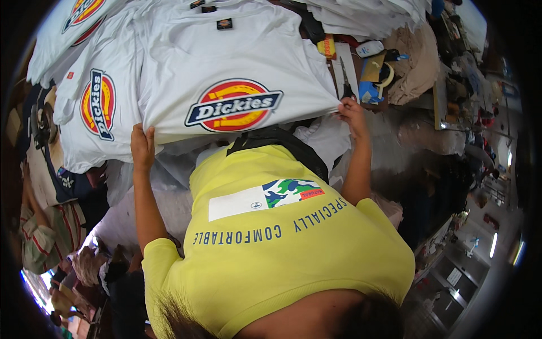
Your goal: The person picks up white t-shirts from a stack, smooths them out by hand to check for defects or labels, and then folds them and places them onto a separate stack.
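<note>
White T-shirt (180, 62) spread out in front of the person in a yellow top (293, 248), oval print (234, 105) facing up near its close edge, that edge pulled fairly straight between two closed grips: left hand (143, 148) pinching the cloth at one end, right hand (354, 118) pinching the corner at the other. Scissors (345, 85) lie just beyond the right hand, a roll of tape (387, 76) near them to the right. Another white shirt (76, 107), similarly printed, lies against the left side of the held one.
</note>
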The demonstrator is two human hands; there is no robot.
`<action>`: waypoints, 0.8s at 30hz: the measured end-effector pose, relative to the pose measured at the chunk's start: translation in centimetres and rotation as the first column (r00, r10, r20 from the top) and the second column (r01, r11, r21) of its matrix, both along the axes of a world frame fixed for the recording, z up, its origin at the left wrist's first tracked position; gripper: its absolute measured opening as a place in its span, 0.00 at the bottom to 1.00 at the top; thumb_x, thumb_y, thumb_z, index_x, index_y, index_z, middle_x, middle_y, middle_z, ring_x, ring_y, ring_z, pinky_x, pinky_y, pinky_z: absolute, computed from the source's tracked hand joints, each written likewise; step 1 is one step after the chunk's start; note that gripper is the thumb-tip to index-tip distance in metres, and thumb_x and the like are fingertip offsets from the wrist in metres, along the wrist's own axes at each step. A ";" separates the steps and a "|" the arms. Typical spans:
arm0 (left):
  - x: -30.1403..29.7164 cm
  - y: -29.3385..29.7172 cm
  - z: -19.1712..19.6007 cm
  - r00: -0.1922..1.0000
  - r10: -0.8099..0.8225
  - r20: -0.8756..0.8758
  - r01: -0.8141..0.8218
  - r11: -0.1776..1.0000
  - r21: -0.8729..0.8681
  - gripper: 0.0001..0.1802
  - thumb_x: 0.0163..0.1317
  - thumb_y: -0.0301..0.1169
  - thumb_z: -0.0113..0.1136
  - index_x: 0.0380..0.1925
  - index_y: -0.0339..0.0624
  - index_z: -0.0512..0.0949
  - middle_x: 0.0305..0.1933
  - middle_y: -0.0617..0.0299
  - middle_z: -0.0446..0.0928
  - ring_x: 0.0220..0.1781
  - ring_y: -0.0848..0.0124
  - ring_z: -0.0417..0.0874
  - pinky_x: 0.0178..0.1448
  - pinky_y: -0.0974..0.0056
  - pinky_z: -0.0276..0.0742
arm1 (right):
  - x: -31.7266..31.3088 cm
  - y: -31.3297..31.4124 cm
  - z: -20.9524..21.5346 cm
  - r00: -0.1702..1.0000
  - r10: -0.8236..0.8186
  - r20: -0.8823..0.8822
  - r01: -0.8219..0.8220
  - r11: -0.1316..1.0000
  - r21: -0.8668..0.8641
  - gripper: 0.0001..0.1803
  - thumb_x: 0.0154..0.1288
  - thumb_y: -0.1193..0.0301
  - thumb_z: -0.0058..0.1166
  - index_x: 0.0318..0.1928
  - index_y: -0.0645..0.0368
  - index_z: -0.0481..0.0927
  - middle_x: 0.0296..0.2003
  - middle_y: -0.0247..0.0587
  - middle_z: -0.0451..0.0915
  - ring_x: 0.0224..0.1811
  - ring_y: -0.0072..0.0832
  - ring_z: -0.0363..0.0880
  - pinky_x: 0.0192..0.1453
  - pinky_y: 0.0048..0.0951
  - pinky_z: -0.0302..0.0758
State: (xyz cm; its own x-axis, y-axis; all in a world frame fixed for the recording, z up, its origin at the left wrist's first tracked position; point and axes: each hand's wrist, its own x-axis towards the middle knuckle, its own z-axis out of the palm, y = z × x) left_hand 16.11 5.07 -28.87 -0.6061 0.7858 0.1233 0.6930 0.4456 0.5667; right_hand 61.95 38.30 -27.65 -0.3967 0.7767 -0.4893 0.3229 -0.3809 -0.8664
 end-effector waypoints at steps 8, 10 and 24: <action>2.0 -4.2 -0.3 0.997 -0.053 -0.064 0.038 0.973 -0.227 0.11 0.58 0.37 0.56 0.35 0.44 0.73 0.27 0.60 0.74 0.32 0.65 0.73 0.54 0.59 0.57 | 1.4 0.0 -1.2 0.937 0.036 0.348 -0.036 0.999 -0.008 0.07 0.58 0.67 0.56 0.30 0.54 0.73 0.25 0.27 0.76 0.26 0.16 0.73 0.29 0.19 0.66; 2.6 -3.5 -1.2 0.983 -0.112 -0.144 0.064 0.952 -0.299 0.09 0.56 0.34 0.57 0.37 0.45 0.73 0.29 0.61 0.75 0.35 0.65 0.75 0.55 0.57 0.57 | 0.5 -0.1 -1.9 0.854 0.081 0.514 -0.136 0.988 0.070 0.07 0.56 0.69 0.56 0.29 0.57 0.73 0.24 0.29 0.76 0.24 0.18 0.73 0.27 0.21 0.66; -5.7 12.6 -0.3 0.773 0.180 0.608 -0.261 0.964 0.046 0.23 0.57 0.40 0.59 0.46 0.32 0.73 0.39 0.58 0.79 0.34 0.68 0.78 0.39 0.66 0.73 | -17.4 9.8 -0.7 0.999 0.021 -0.042 -0.012 0.980 0.197 0.21 0.56 0.63 0.60 0.46 0.63 0.74 0.33 0.34 0.77 0.32 0.22 0.75 0.39 0.23 0.72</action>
